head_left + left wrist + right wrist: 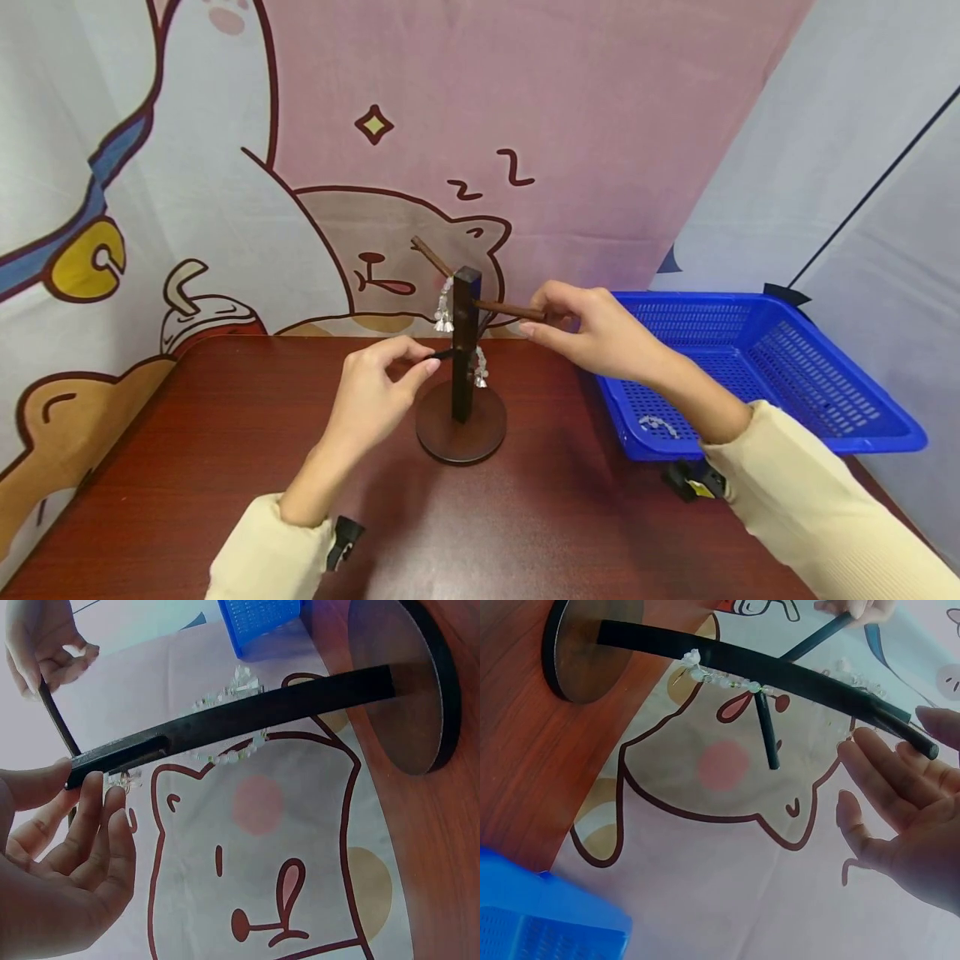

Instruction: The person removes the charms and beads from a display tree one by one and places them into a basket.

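A dark wooden jewelry stand (462, 375) with a round base stands upright on the table, its pegs jutting out at different heights. My left hand (375, 383) pinches the end of a lower peg on the left side. The end of the upper right peg (510, 310) lies between the thumb and fingers of my right hand (592, 329). A clear beaded bracelet (444, 304) hangs near the post's top left, and another beaded bracelet (481, 367) hangs lower on the right. In the right wrist view, the peg end (930, 748) partly overlaps the fingers.
To the right is a blue plastic basket (847, 446) with perforated walls, and a clear beaded bracelet (658, 427) lies inside it. Behind the dark red table (225, 433) hangs a cartoon-printed cloth (600, 125).
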Tool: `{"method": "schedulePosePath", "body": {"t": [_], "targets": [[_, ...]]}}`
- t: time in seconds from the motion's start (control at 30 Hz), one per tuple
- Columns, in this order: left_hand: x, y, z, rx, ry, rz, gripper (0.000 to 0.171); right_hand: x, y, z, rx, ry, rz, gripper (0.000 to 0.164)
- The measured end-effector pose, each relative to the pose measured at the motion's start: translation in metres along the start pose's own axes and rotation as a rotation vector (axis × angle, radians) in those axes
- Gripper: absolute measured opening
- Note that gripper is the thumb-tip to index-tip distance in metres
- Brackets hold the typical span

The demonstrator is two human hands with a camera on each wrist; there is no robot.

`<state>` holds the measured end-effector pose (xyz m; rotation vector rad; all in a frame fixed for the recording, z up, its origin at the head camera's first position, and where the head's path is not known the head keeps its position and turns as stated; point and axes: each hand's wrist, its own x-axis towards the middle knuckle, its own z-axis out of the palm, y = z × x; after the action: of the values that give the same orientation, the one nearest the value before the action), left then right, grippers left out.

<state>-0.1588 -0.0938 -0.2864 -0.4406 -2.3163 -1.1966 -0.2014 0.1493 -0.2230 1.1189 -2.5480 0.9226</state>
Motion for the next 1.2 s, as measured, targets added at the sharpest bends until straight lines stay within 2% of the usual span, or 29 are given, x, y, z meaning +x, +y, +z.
{"method": "schedulePosePath", "body": {"t": [0.33, 0.53, 0.73, 0.97, 1.2], "targets": [[0.010, -0.009, -0.009, 0.078, -0.016, -0.026, 0.004, -0.001, -0.009, 0.007, 0.034, -0.038, -0.082, 0.015], [0.017, -0.015, -0.014, 0.086, -0.049, -0.046, 0.006, 0.002, -0.016, 0.011, 0.018, -0.062, -0.105, 0.014], [0.023, -0.020, -0.017, 0.104, -0.080, -0.063, 0.008, 0.004, -0.025, 0.014, 0.046, -0.088, -0.129, 0.013], [0.030, -0.027, -0.020, 0.102, -0.105, -0.080, 0.007, 0.008, -0.031, 0.020, 0.050, -0.105, -0.200, 0.016], [0.037, -0.028, -0.022, 0.082, -0.171, -0.142, 0.009, 0.012, -0.035, 0.024, 0.040, -0.119, -0.229, 0.018]]}}
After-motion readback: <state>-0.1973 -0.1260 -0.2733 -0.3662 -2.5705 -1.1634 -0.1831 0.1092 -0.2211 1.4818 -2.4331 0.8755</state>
